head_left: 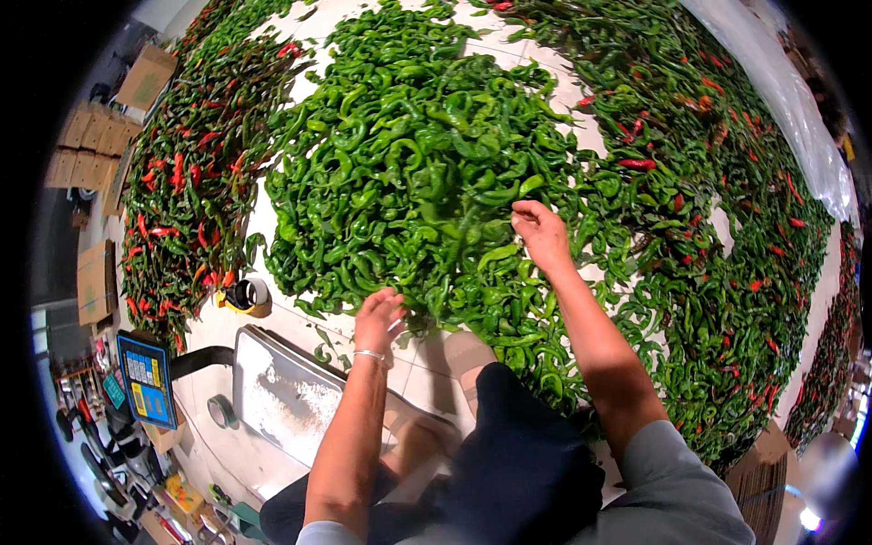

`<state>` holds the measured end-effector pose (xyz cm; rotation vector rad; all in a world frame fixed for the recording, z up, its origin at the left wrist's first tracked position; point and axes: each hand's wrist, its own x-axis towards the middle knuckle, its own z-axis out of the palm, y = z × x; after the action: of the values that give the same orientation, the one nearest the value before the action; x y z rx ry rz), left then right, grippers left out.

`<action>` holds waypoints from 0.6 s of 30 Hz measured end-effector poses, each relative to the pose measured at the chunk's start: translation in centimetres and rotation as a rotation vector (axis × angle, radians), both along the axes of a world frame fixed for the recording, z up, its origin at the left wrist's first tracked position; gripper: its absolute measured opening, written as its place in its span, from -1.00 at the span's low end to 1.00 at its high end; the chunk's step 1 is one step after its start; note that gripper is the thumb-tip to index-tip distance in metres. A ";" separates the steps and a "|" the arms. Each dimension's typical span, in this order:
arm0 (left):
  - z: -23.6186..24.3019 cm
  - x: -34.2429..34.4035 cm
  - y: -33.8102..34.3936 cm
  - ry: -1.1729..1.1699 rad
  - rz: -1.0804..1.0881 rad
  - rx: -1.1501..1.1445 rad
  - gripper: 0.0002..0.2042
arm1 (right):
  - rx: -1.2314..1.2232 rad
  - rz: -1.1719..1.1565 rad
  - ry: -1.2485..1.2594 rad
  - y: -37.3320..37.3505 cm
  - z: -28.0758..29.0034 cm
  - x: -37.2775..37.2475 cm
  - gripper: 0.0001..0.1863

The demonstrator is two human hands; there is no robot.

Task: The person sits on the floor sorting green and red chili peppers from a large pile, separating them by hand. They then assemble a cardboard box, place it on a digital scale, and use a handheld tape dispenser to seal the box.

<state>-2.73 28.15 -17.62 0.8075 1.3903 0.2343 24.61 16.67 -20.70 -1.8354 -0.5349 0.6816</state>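
A large heap of glossy green peppers [372, 154] lies on the white tiled floor [420, 381] in front of me. At its lower edge, my left hand [377, 322] is open, fingers loosely bent and apart, a thin band on the wrist. My right hand [540, 234] is higher, at the right part of the heap, its fingers curled together; what they hold, if anything, I cannot make out. Some green peppers just left of it are smeared by motion. My sandalled feet show below the heap.
Mixed red-green pepper piles [189, 182] [690, 182] flank the heap. Lower left are a platform scale [272, 391], its display [145, 380] and tape rolls [245, 293]. Cardboard boxes [145, 77] line the left; plastic sheeting [763, 91] lies top right. Flattened cardboard [758, 472] is lower right.
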 end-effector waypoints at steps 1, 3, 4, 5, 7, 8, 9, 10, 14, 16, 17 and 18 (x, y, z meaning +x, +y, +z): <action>-0.2 0.3 0.1 -0.017 -0.031 0.028 -0.74 | 0.027 0.018 -0.056 0.6 0.2 -0.1 -0.72; -0.1 1.4 0.7 -0.067 -0.064 0.103 -0.75 | 0.013 0.084 -0.193 1.7 0.4 -0.1 -0.68; 0.0 2.1 1.2 -0.087 -0.067 0.107 -0.75 | -0.004 0.121 -0.280 2.1 0.4 -0.2 -0.66; 0.2 2.8 1.5 -0.102 -0.078 0.135 -0.75 | -0.021 0.157 -0.369 2.4 0.4 -0.3 -0.63; 0.3 3.9 2.1 -0.128 -0.089 0.192 -0.75 | -0.273 0.306 -0.527 2.5 1.5 -1.9 -0.48; -0.3 4.5 2.5 -0.131 -0.119 0.227 -0.76 | -0.338 0.343 -0.596 2.2 1.5 -3.0 -0.45; -1.0 5.4 3.0 -0.137 -0.160 0.311 -0.75 | -0.405 0.373 -0.671 1.6 1.5 -3.9 -0.42; -1.5 6.3 3.5 -0.136 -0.198 0.399 -0.73 | -0.382 0.437 -0.738 0.8 0.8 -4.4 -0.37; -0.3 11.0 5.9 0.024 -0.549 1.134 -0.50 | -0.272 0.434 -0.660 -2.0 -0.5 -6.5 -0.54; 0.1 13.3 6.0 0.260 -0.678 1.016 -0.35 | -0.191 0.398 -0.534 -2.9 -0.2 -7.1 -0.58; -1.0 13.6 6.0 0.427 -0.738 1.082 -0.30 | -0.164 0.387 -0.486 -3.1 0.1 -7.5 -0.60; -0.6 14.4 5.3 0.394 -0.756 0.926 -0.24 | -0.149 0.340 -0.396 -3.5 0.1 -7.5 -0.61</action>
<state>11.69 33.42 -18.25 2.1749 1.1973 0.1162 17.09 13.16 -20.56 -2.0540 -1.1000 0.5923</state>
